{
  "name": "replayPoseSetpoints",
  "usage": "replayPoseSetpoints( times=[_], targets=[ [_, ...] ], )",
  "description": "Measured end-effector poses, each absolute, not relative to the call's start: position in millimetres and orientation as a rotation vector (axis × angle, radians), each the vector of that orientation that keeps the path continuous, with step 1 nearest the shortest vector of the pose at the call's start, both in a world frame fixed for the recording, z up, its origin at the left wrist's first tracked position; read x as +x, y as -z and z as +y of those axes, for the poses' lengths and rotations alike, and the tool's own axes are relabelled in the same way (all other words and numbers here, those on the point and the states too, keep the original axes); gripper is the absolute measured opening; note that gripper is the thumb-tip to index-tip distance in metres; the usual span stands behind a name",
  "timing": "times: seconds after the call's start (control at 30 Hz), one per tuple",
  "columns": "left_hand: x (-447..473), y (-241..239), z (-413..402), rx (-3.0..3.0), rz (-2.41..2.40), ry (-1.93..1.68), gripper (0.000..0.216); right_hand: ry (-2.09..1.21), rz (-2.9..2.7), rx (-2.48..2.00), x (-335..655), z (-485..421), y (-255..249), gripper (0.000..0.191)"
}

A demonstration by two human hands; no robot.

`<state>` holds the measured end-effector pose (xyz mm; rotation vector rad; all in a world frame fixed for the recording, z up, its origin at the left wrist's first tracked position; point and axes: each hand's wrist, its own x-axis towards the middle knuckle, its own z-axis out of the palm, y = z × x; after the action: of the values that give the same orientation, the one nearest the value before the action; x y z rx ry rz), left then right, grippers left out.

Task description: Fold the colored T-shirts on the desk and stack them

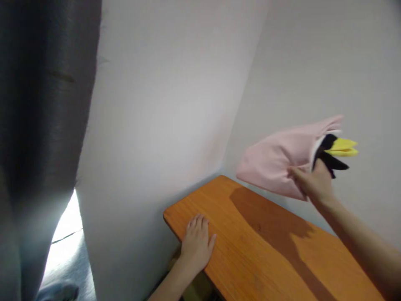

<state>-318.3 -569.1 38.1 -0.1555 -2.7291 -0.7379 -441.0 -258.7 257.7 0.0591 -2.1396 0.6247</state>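
Observation:
My right hand (318, 182) grips a pink fabric bag (278, 156) by its open end and holds it up above the wooden tabletop (244, 246). The bag is tilted, its mouth toward the right. Out of that mouth stick a yellow piece (343, 147) and black pieces (335, 161) that look like folded cloth. The rest of the bag's contents is hidden. My left hand (198, 242) lies flat on the tabletop near its left edge, fingers stretched out, holding nothing.
White walls (163, 104) meet in a corner behind the table. A dark curtain (46, 125) hangs at the left, with a bright gap and floor (70, 259) below it. Something dim, partly hidden, is under the table edge.

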Motion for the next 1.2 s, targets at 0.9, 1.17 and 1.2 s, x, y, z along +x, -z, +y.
replayPoseSetpoints(
  times=[0.9, 1.17, 1.2],
  targets=[
    [-327.8, -25.0, -570.2, -0.106, -2.803, 0.585, 0.047, -0.723, -2.292, -0.027, -590.6, -336.6, -190.7, 0.009],
    [-329.3, -24.1, -570.6, -0.141, -2.771, 0.525, 0.046, -0.587, -2.009, -0.033, -442.0, -220.4, -254.4, 0.008],
    [-329.3, -23.4, -570.7, -0.152, -2.76, 0.51, 0.046, -0.555, -2.07, 0.006, -406.8, -205.6, -245.2, 0.011]
  ],
)
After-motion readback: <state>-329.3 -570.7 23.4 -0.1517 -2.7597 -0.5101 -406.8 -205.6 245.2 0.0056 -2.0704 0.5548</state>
